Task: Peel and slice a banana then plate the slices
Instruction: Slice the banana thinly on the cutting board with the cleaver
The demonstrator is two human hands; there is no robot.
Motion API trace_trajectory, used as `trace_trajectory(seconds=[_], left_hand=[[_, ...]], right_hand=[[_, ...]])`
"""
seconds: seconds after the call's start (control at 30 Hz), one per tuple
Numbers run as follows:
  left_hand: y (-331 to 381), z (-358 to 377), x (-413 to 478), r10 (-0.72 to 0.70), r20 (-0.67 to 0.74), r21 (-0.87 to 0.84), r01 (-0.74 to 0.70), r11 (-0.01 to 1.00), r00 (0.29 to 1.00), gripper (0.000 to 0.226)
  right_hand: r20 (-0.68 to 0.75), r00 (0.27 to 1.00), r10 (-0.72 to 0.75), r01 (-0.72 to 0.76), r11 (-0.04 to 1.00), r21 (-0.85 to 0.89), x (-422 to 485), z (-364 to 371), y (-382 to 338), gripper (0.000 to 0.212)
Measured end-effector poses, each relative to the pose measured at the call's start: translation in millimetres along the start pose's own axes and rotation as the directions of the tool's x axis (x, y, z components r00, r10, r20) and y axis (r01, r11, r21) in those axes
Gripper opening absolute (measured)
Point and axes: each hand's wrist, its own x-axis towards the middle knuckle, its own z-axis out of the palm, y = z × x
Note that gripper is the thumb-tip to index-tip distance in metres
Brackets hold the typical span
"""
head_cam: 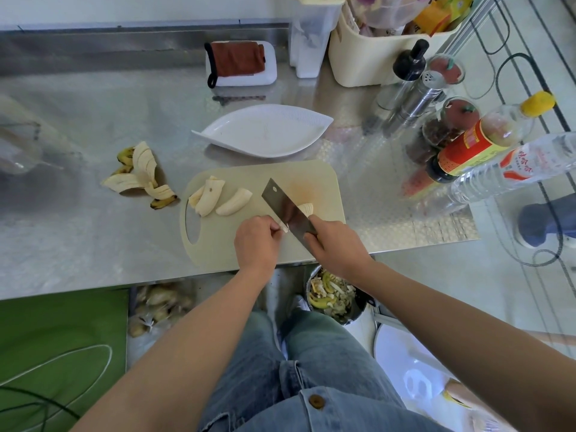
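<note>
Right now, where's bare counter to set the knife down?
Widest bare counter lies left of the cutting board, nearer than the peel. A smaller strip sits right of the board, before the bottles. The board's near-left corner is bare too. Crowded: far right, among bottles and jars.

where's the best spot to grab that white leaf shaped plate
Pinch the white plate at its near long rim, coming from the cutting board side. That edge flares up off the counter, leaving a gap to hook under, and the plate holds nothing, so a thumb can sit inside.
</note>
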Motion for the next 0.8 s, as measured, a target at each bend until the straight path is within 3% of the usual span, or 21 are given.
trace_trajectory(seconds=[0.53, 0.8], left_hand=[[4, -2, -1, -0.007, -0.005, -0.004, 0.006, 1.000, 1.000, 0.007], [3, -3, -1, -0.011, -0.001, 0.002, 0.011, 1.000, 1.000, 0.008]], right_hand=[[0.047, 0.999, 0.021, -0.019, 0.999, -0.042, 1, 11, 2, 0.018], [-0.021, 1.000, -0.013, 0.013, 1.000, 0.015, -2, 5, 1, 0.012]])
